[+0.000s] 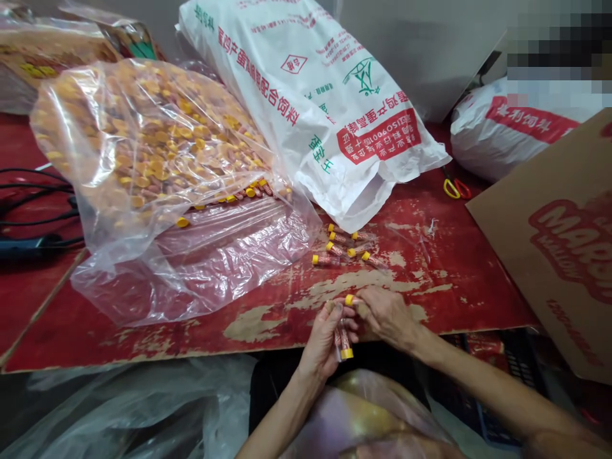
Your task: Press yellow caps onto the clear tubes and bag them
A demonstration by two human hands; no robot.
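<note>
Over red table (430, 280), both hands' fingers (342, 319) pinch capped tubes (345, 341).

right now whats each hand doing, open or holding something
Left hand: closed around a few yellow-capped tubes.
Right hand: fingertips pinched on one yellow-capped tube at the top of the left hand's bunch.

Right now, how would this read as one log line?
left hand: holds yellow-capped tubes | right hand: pinches one tube | loose tubes on red table
</note>
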